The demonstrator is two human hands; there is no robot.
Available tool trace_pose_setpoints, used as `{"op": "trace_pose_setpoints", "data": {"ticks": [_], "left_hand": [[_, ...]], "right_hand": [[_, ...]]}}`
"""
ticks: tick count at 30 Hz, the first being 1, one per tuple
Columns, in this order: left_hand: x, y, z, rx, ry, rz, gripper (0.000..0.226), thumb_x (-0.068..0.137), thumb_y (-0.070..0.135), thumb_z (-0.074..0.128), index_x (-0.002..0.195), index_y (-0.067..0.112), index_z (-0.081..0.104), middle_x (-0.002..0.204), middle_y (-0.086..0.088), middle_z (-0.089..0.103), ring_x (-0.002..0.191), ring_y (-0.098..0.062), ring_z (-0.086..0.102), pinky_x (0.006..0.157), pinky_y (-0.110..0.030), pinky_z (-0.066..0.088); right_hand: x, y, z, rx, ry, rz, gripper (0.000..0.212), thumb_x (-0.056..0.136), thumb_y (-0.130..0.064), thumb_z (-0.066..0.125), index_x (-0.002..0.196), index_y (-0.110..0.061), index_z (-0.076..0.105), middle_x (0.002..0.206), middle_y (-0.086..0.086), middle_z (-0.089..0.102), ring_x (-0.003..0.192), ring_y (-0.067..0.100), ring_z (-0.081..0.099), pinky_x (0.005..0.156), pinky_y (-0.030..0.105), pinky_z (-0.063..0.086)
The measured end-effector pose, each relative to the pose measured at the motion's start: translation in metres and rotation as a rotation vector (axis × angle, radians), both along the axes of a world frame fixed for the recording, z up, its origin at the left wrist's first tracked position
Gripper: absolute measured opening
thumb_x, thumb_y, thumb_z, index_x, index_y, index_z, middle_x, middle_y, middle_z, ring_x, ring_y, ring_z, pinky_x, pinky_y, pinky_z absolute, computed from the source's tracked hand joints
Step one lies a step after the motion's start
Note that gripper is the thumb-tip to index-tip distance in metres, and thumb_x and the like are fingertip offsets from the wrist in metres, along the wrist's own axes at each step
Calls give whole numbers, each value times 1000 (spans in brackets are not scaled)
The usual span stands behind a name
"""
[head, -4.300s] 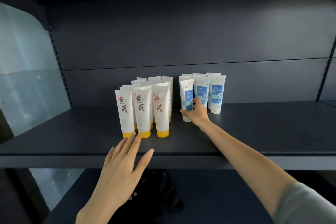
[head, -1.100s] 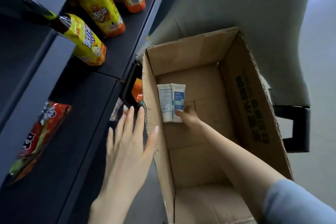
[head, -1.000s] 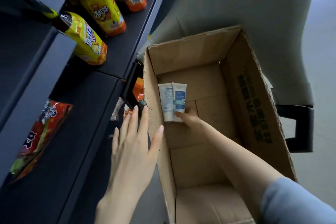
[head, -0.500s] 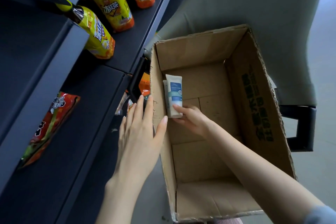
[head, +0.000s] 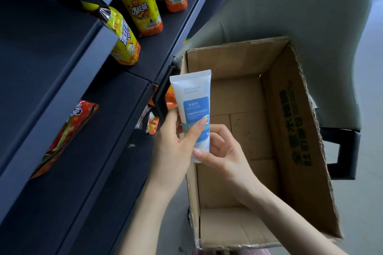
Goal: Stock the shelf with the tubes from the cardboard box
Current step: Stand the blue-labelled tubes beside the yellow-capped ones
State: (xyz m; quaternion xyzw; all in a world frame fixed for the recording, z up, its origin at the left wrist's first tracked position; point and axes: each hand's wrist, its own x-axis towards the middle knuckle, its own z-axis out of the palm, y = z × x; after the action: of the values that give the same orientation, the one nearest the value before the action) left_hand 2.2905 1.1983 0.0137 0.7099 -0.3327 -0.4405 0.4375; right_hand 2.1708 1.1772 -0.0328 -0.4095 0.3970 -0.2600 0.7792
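Note:
A white tube with a blue label (head: 194, 97) is held upright over the left rim of the open cardboard box (head: 294, 122). My left hand (head: 176, 151) grips its lower part from the left, thumb across the label. My right hand (head: 223, 155) pinches its cap end from below. A pale edge shows behind the tube by my left fingers; I cannot tell whether it is a second tube. The visible floor of the box is bare cardboard. The dark shelf (head: 93, 151) runs along the left.
Yellow drink bottles (head: 141, 12) stand on a lower shelf at the upper left, one (head: 124, 41) partly behind a shelf edge. A red snack bag (head: 66, 130) lies on the shelf. Small orange packets (head: 152, 125) sit below. A grey chair (head: 300, 6) stands behind the box.
My right hand lifted the tubes off the box floor and up over the left rim. My left hand moved in from the box edge and took hold of the tube too.

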Motion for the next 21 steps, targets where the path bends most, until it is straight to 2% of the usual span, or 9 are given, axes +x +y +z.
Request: {"op": "trace_pose_setpoints", "data": {"ticks": [4,8,12,15,18,21], "left_hand": [[7,3,-4,-15,66,39,27,79,27,67,105,23,61,96,5,71,89,-10,68,72,-21,55],[11,6,-9,-6,72,61,28,79,23,69,106,19,62,97,4,71,88,-9,68,71,-20,54],[19,6,-9,2,76,120,29,73,29,68,100,19,64,92,6,72,85,-8,68,70,-20,53],[29,4,-10,21,91,184,25,72,31,68,96,22,65,93,6,72,86,-11,68,76,-31,56],[38,4,-11,40,89,235,24,70,34,67,93,27,64,91,8,72,86,-11,68,80,-38,55],[42,6,-15,61,95,265,24,71,33,67,93,25,64,92,7,72,86,-10,68,81,-38,55]], "right_hand": [[5,6,-2,-24,30,3,36,82,-5,67,114,-5,51,111,8,69,104,19,66,92,33,53],[6,8,-5,-12,70,55,38,80,-16,69,114,-10,54,112,5,68,105,18,65,92,31,53],[1,-9,-12,33,108,77,36,79,-25,64,111,-11,61,111,4,70,104,16,66,90,29,54],[-4,-31,-31,93,214,9,34,80,-33,64,110,-16,63,110,-2,69,104,10,64,90,27,53],[-2,-53,-59,13,397,-20,35,84,-34,66,116,-21,59,109,-13,65,104,3,62,89,24,53],[7,-70,-94,-4,508,-39,51,85,-33,69,130,-17,49,120,-7,56,107,6,57,96,32,50]]}}
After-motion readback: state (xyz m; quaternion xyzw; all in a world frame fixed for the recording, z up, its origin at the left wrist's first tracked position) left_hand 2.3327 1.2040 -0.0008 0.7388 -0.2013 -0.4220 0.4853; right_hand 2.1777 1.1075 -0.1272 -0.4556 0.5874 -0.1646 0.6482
